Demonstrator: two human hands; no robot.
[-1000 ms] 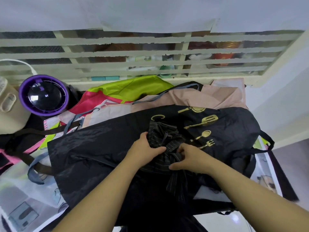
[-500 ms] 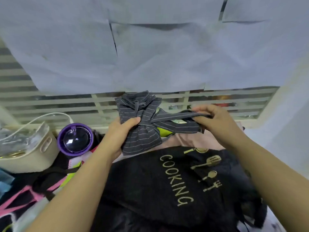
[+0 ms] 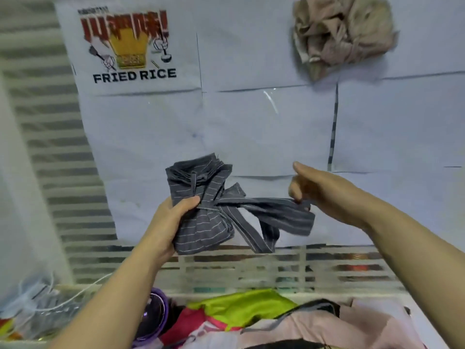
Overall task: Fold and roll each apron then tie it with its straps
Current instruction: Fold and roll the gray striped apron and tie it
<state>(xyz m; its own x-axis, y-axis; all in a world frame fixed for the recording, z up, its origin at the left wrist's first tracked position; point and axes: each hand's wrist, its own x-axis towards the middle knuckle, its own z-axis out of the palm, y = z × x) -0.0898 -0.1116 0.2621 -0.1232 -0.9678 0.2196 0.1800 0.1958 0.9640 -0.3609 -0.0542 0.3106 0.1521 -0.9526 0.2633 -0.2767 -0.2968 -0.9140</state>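
A grey striped apron (image 3: 201,222), rolled into a bundle with its straps wound round the middle, is held up in the air before the wall. My left hand (image 3: 168,222) grips the bundle from the left, thumb across its front. My right hand (image 3: 314,192) pinches the end of the apron's strap (image 3: 271,207) to the right of the bundle, index finger pointing out. A looped strap end hangs below. A crumpled beige apron bundle (image 3: 344,34) is in the air at the top right, against the wall.
Below lie heaped aprons: lime green (image 3: 241,308), pink (image 3: 327,326) and red. A purple round device (image 3: 156,313) sits at the lower left beside a white container (image 3: 37,313) with a cable. A slatted window grille (image 3: 276,270) and a paper-covered wall with a "FRIED RICE" poster (image 3: 130,46) stand behind.
Both hands lifted the striped bundle from the black apron on the table up in front of the wall. The view tilted upward, and the black apron left the frame.
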